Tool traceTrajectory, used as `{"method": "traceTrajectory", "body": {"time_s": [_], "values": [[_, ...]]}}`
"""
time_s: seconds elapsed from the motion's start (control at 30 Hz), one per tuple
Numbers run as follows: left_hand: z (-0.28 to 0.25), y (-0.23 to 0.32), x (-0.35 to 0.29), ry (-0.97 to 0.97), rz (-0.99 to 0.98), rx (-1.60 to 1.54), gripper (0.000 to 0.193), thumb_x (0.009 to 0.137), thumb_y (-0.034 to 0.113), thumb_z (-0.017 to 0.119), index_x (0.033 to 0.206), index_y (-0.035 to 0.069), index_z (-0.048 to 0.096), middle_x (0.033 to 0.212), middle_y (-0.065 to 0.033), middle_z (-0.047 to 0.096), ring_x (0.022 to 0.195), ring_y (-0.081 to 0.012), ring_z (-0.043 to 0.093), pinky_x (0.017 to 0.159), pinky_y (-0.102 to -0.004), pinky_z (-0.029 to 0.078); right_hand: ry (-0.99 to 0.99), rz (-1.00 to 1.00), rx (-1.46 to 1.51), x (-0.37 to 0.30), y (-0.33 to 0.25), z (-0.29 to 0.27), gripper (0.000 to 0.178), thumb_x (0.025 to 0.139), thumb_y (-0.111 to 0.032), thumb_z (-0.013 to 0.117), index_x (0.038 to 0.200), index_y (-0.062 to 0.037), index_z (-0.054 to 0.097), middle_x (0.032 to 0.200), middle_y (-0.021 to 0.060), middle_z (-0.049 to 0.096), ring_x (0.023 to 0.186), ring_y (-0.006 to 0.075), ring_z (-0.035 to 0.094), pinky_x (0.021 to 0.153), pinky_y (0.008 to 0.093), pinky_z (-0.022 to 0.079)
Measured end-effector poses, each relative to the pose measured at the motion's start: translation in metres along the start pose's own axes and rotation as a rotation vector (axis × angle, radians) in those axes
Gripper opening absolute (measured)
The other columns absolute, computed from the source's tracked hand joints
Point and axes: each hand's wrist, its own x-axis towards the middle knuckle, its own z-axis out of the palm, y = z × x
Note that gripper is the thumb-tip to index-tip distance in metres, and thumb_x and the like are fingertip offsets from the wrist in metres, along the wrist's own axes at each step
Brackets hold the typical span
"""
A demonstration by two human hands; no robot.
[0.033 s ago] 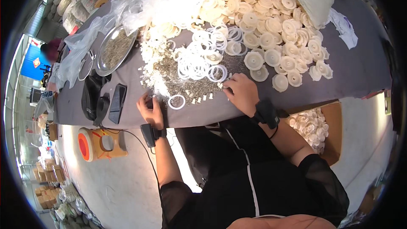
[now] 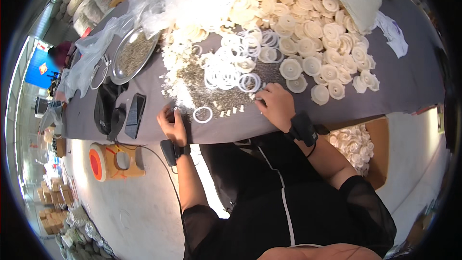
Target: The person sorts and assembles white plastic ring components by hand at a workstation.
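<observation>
Head view: left hand curled, impossible to tell whether gripping; right of its fingertips, white ring, easily shoved by careless sweep; then small pale pieces, liable to scatter if brushed by right hand, bent-fingered nearby, pinch unreadable.

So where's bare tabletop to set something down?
Bare grey tabletop shows between the phone and left hand; along the near edge below the loose ring, toward the right hand; and right of the pale discs, below the white cloth. Crowded: the middle and back, with white rings, grey bits and discs.
</observation>
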Motion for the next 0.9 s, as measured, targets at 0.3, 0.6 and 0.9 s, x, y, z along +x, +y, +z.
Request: {"method": "traceTrajectory", "body": {"time_s": [0.3,0.6,0.9], "values": [[-0.007,-0.027,0.013,0.003,-0.223,-0.508,0.015,0.082,0.001,0.058,0.097,0.000,0.059,0.089,-0.0036,0.061,0.076,-0.0087,0.055,0.066,-0.0208,0.044,0.149,0.067,0.242,-0.003,0.000,-0.011,0.011,0.070,-0.007,0.067,0.080,-0.0069,0.063,0.071,0.0042,0.056,0.061,0.0175,0.054,0.052,0.0287,0.043],[-0.018,-0.045,0.049,0.038,-0.113,-0.248,0.010,0.075,0.004,0.061,0.084,-0.001,0.063,0.081,-0.0079,0.060,0.070,-0.0134,0.056,0.067,-0.0242,0.046,0.173,0.681,1.382,-0.006,0.018,-0.010,0.013,0.085,-0.009,0.057,0.096,-0.0026,0.057,0.077,0.0073,0.064,0.059,0.0092,0.056,0.050,0.0198,0.043],[-0.006,-0.002,0.043,-0.213,-0.086,-0.083,0.016,0.076,0.005,0.065,0.090,-0.002,0.060,0.091,-0.0103,0.060,0.080,-0.0157,0.057,0.073,-0.0272,0.047,0.171,0.720,1.596,-0.016,0.016,-0.011,0.009,0.086,-0.008,0.055,0.095,-0.0071,0.053,0.075,0.0044,0.058,0.062,0.0109,0.056,0.051,0.0230,0.046]]}}
